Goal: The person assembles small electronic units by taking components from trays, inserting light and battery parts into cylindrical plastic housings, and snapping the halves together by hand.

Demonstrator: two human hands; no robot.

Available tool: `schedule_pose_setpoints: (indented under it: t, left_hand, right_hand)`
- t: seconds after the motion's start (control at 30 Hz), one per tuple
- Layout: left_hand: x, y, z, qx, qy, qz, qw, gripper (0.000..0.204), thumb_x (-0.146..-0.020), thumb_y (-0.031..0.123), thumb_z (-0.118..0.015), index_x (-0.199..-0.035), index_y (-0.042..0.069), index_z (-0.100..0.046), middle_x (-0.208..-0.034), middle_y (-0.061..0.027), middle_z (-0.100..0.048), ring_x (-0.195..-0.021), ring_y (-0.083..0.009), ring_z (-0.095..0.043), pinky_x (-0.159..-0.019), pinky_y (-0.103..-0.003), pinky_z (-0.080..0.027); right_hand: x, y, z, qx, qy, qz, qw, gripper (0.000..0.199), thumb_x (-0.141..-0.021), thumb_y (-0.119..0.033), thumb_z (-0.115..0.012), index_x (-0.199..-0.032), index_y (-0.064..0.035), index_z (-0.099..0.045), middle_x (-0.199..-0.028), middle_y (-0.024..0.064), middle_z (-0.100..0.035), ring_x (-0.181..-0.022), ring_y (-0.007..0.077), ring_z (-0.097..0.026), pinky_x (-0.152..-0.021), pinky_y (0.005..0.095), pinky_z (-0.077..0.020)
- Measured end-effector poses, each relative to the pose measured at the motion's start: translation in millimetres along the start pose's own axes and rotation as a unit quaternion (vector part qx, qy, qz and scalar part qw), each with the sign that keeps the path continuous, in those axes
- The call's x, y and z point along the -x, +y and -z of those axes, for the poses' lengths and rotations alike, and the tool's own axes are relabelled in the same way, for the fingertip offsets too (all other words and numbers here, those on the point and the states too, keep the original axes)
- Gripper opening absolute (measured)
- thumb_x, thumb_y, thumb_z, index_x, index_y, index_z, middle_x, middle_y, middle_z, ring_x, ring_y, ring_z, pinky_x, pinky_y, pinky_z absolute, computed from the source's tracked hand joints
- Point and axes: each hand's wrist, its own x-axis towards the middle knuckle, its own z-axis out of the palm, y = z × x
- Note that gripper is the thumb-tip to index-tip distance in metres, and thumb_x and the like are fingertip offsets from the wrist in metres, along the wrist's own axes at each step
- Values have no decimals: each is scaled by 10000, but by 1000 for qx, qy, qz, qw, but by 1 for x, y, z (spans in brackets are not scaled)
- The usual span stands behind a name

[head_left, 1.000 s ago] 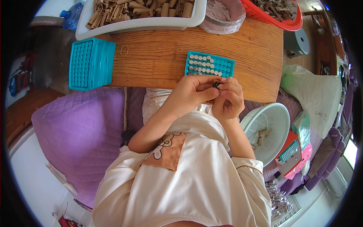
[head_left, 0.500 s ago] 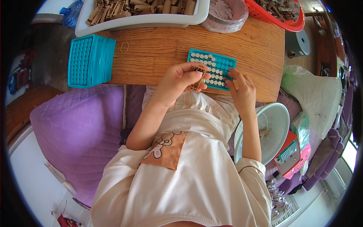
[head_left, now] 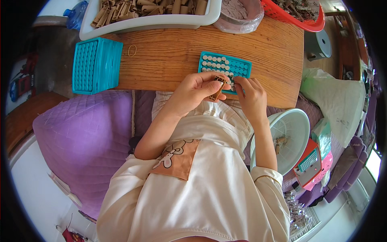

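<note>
My left hand grips a small brown rectangular holder, tilted, with the thumb pressed on its open face. A whitish bit shows beside the thumb. To its right, my right hand has thumb and fingers pinched together over the near edge of a teal tray. Whatever that pinch holds, if anything, is too small to make out. Rows of white round discs fill much of the tray's left side, while several round spots at its far right are bare teal. My hands hide the tray's near left part.
A stack of teal trays stands at the table's left, with a rubber band beside it. Along the back are a white bin of brown holders, a round tub of discs and a red basket. A pale basin sits at my right.
The brown holder has shifted slightly right and tilted more in my left hand. My right hand has moved left, toward the holder, its fingers closing together over the tray.
</note>
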Motion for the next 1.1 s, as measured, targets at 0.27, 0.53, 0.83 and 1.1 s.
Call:
schedule_pose_setpoints:
  t: [0.27, 0.53, 0.83, 1.1]
  left_hand:
    - [0, -8, -1, 19, 17, -32, 999, 294, -807, 123, -555, -1067, 1, -496, -904, -67, -588, -744, -121, -587, -642, -207, -478]
    - [1, -6, -10, 15, 4, -57, 998, 302, -804, 40, -534, -1090, -32, -472, -883, -78, -586, -752, -107, -572, -660, -221, -487]
    - [0, -7, -13, 5, 6, -62, 998, 337, -806, 113, -555, -1109, -13, -479, -868, -49, -584, -750, -83, -552, -662, -218, -487]
    - [4, -4, -9, -111, 51, -91, 988, 294, -810, 26, -517, -1097, -29, -486, -884, -75, -588, -773, -96, -560, -687, -220, -479]
  right_hand:
    - [-10, -35, 13, -224, 153, -106, 957, 202, -727, 41, -550, -919, -18, -548, -752, 106, -560, -667, 211, -563, -575, 276, -462]
    - [-13, -55, 1, -143, 200, 53, 968, 234, -681, 97, -542, -892, -3, -531, -820, 113, -544, -713, 244, -512, -600, 316, -428]
    - [-7, -53, -8, -106, 262, 79, 956, 231, -702, 98, -531, -914, 14, -491, -804, 131, -526, -693, 255, -505, -587, 311, -423]
    - [-9, -59, -8, -105, 236, 75, 963, 188, -740, 78, -509, -910, 3, -478, -790, 124, -522, -693, 244, -511, -605, 309, -432]
